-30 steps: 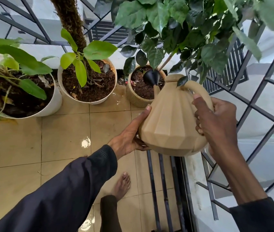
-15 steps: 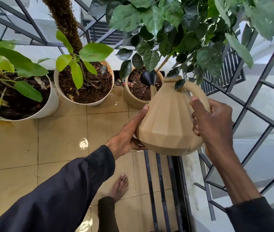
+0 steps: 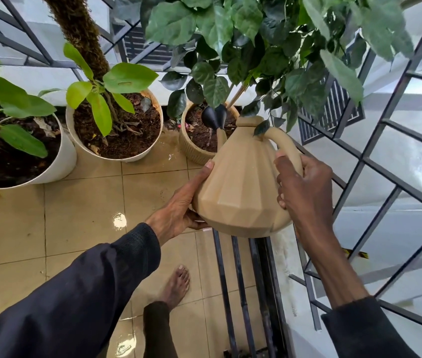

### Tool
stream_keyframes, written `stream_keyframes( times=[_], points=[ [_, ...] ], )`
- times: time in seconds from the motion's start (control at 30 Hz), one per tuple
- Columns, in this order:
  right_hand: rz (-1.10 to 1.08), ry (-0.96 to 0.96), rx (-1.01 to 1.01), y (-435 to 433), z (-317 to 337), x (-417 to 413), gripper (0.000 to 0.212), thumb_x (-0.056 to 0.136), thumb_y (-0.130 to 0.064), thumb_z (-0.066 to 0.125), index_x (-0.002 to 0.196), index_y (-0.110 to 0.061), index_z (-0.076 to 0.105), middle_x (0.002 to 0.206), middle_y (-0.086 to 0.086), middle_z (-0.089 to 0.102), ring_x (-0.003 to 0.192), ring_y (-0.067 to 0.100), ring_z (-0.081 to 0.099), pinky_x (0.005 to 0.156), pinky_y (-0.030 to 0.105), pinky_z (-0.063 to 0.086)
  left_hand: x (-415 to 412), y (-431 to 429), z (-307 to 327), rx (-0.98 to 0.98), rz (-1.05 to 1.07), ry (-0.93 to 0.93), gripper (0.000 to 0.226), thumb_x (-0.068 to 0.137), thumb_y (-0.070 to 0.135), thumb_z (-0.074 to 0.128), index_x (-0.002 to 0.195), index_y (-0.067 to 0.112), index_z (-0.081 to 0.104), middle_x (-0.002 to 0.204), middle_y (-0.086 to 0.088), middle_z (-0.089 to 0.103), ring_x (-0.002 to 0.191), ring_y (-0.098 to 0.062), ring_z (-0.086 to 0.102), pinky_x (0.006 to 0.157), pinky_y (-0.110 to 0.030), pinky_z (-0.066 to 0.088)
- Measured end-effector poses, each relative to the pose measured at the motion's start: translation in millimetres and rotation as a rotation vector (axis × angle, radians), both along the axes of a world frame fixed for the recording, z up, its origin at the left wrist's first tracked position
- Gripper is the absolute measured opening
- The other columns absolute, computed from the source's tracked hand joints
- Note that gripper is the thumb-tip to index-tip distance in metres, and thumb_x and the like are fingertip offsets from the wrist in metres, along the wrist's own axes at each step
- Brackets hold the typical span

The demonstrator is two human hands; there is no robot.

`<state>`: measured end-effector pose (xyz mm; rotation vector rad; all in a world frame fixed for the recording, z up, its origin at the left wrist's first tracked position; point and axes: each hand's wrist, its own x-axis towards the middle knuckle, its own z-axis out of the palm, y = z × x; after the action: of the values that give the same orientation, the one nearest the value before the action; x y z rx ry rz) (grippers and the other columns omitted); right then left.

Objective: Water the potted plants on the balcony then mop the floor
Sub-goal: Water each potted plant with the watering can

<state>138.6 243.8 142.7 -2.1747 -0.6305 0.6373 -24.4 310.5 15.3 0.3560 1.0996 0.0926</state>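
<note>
Head view looks down on my balcony; the beige tiled floor (image 3: 75,215) is wet and shiny in patches, and a dark metal railing (image 3: 396,192) runs along the right. A dark-leaved plant (image 3: 230,27) spreads across the top, growing from a ribbed beige pot (image 3: 192,153) in the corner; left of it stand two white pots, the middle pot (image 3: 150,148) with a mossy pole and the left pot (image 3: 60,164) at the edge. I hold the tan faceted watering can (image 3: 241,192) tipped forward above the floor, its black rose (image 3: 213,116) over the ribbed pot's soil. My right hand (image 3: 305,187) is wrapped round the can's handle; my left hand (image 3: 179,213) lies spread against the can's lower side, propping it from beneath. My bare foot (image 3: 176,285) stands on the tiles below.
</note>
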Motion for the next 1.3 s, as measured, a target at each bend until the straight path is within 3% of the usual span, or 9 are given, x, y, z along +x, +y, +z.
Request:
stream_keyframes(
  times=[0.2,0.37,0.67,0.9,1.07,1.3],
  points=[
    [-0.035,0.037,0.011,-5.3,-2.0,-1.3,0.04,0.096,-0.04,0.066,0.085,-0.002,0.064,0.066,0.006,0.053,0.057,0.02,0.049,0.056,0.037,0.044,-0.4,1.0,-0.5,0.051,-0.035,0.018,0.081,0.063,0.079,0.077,0.122,0.025,0.066,0.122,-0.015,0.07,0.113,-0.039,0.065,0.093,-0.062,0.055],
    [-0.051,0.066,0.003,-9.8,-4.6,-1.9,0.041,0.093,-0.044,0.065,0.079,-0.006,0.063,0.063,0.003,0.053,0.055,0.02,0.048,0.055,0.037,0.044,-2.1,0.8,-3.8,0.06,-0.045,0.015,0.085,0.06,0.08,0.079,0.124,0.026,0.066,0.123,-0.013,0.071,0.113,-0.038,0.066,0.092,-0.063,0.055],
    [-0.081,0.086,0.032,-16.3,-5.8,-1.8,0.051,0.102,-0.039,0.063,0.084,0.007,0.057,0.059,0.005,0.048,0.046,0.017,0.044,0.048,0.033,0.041,-3.8,4.2,1.6,0.084,-0.056,0.016,0.07,0.073,0.07,0.075,0.128,0.028,0.064,0.122,-0.009,0.07,0.111,-0.033,0.067,0.089,-0.059,0.059],
    [-0.119,0.124,0.053,-21.7,-5.8,-4.9,0.051,0.106,-0.048,0.054,0.072,-0.01,0.057,0.049,-0.002,0.047,0.043,0.017,0.042,0.042,0.027,0.038,-5.0,8.4,6.7,0.107,-0.065,-0.027,0.043,0.084,0.06,0.07,0.12,0.036,0.063,0.119,-0.005,0.068,0.112,-0.03,0.065,0.097,-0.061,0.054],
    [-0.125,0.137,0.056,-23.9,-7.8,-6.5,0.053,0.107,-0.049,0.053,0.072,-0.01,0.057,0.049,0.0,0.046,0.042,0.017,0.041,0.042,0.027,0.037,-6.3,11.0,6.2,0.128,-0.069,-0.017,0.06,0.073,0.06,0.076,0.126,0.033,0.066,0.118,-0.004,0.072,0.113,-0.031,0.066,0.095,-0.06,0.056],
    [-0.127,0.15,0.061,-27.5,-10.1,-7.0,0.055,0.107,-0.05,0.053,0.071,-0.008,0.056,0.048,0.002,0.045,0.039,0.017,0.04,0.041,0.026,0.037,-7.9,9.2,1.7,0.159,-0.054,-0.043,0.063,0.074,0.056,0.076,0.133,0.036,0.065,0.125,-0.005,0.068,0.115,-0.031,0.064,0.091,-0.061,0.057]
  ],
)
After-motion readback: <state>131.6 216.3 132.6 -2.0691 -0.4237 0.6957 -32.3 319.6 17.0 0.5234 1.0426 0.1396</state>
